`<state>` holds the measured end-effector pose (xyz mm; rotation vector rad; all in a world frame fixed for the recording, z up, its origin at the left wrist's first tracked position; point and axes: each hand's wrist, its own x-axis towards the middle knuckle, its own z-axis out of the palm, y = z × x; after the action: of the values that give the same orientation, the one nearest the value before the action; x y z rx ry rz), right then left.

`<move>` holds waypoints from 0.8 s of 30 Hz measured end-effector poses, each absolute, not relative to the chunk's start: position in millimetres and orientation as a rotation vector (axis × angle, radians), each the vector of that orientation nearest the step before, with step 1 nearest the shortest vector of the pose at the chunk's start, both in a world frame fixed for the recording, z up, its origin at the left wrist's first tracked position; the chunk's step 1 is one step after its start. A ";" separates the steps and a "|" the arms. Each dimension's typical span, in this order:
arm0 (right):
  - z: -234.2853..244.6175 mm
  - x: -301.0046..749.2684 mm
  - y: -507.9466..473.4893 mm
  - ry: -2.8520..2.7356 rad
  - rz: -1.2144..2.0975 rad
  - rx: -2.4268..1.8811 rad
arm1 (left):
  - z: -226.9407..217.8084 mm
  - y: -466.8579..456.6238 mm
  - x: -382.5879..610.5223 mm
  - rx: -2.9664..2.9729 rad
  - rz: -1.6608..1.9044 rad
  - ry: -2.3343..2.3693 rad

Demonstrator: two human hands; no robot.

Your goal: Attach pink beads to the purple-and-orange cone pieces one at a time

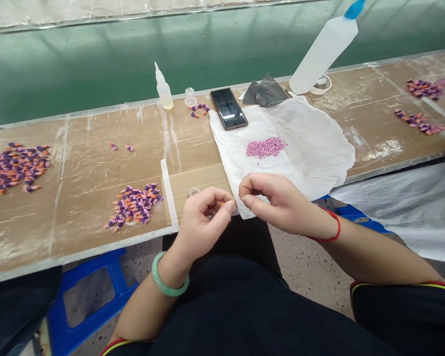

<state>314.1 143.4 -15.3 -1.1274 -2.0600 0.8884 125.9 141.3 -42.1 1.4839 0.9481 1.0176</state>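
Note:
My left hand (207, 217), with a green bangle at its wrist, is closed in a pinch. A small orange and pink piece (221, 202) shows between its fingers, mostly hidden. Facing it, a little apart, my right hand (276, 200) pinches thumb and forefinger together; a tiny pinkish speck is at the tips, too small to name. Just beyond the right hand, a pile of small pink beads (266, 147) lies on a white cloth (311, 143). Left of my left hand is a heap of small purple, orange and pink pieces (136, 203).
A phone (229, 109) rests on the cloth's far left corner. Behind stand a small dropper bottle (164, 91), a clear cap (190, 97) and a large white bottle (322, 54) beside a tape roll (322, 85). More coloured pieces (17, 165) lie far left. A blue stool (85, 291) is below.

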 end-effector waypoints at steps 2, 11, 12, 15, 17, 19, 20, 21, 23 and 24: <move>-15.4 311.5 152.2 -2.137 0.882 -1.086 | -42.6 139.2 113.8 1.494 1.047 0.993; -24.6 270.7 213.3 -2.791 0.731 -1.017 | -63.5 125.5 61.2 1.441 0.916 1.234; -24.3 266.0 217.7 -2.847 0.695 -1.024 | -66.6 124.4 59.8 1.416 0.907 1.236; -21.2 254.2 227.0 -2.970 0.602 -0.996 | -73.3 122.2 58.8 1.357 0.897 1.226; -18.1 247.4 230.7 -3.038 0.552 -0.969 | -75.5 121.7 58.6 1.335 0.896 1.209; -14.8 240.9 233.1 -3.101 0.503 -0.959 | -76.7 121.6 57.9 1.319 0.895 1.193; -13.4 237.7 233.9 -3.132 0.486 -0.964 | -77.1 121.7 57.4 1.313 0.896 1.188; -12.2 234.6 234.3 -3.161 0.474 -0.977 | -77.4 121.9 56.8 1.307 0.897 1.184; -10.7 229.3 234.7 -3.216 0.467 -1.013 | -77.9 122.2 55.6 1.300 0.899 1.176; -10.4 227.4 234.9 -3.238 0.467 -1.031 | -78.1 122.3 55.1 1.298 0.899 1.172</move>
<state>227.4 234.9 -10.4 -1.0315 -3.2377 0.4669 55.1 122.3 -78.1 1.2983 1.1722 0.8990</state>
